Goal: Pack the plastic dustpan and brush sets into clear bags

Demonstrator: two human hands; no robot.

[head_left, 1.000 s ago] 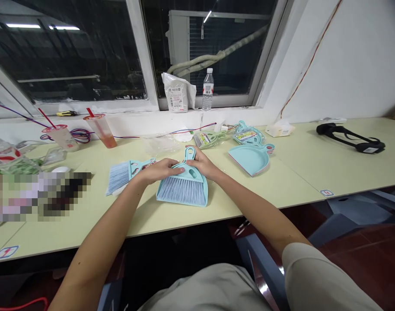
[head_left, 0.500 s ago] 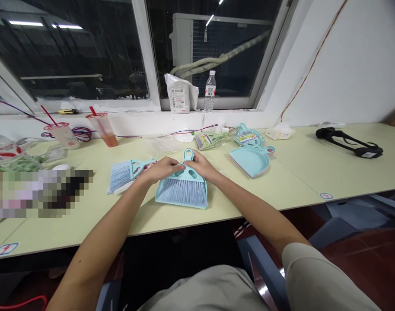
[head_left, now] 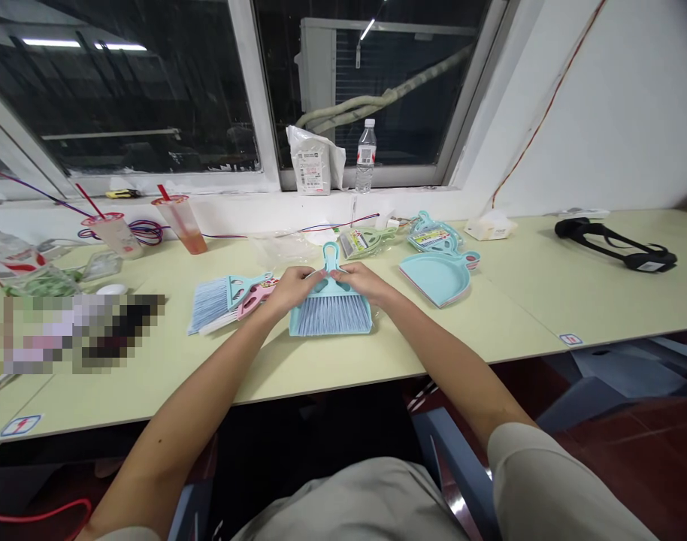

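Left hand (head_left: 295, 288) and right hand (head_left: 364, 282) pinched the brush-and-dustpan set (head_left: 331, 306) below its handle. Probably light, stiff plastic; best held there.

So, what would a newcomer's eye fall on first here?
Probably the light-blue brush-and-dustpan set at mid-picture, held at its sides by the left fingers and right fingers. Left of it lie a blue brush and a pink brush; right of it, a light-blue dustpan. Far right on the table, a black strapped object also stands out.
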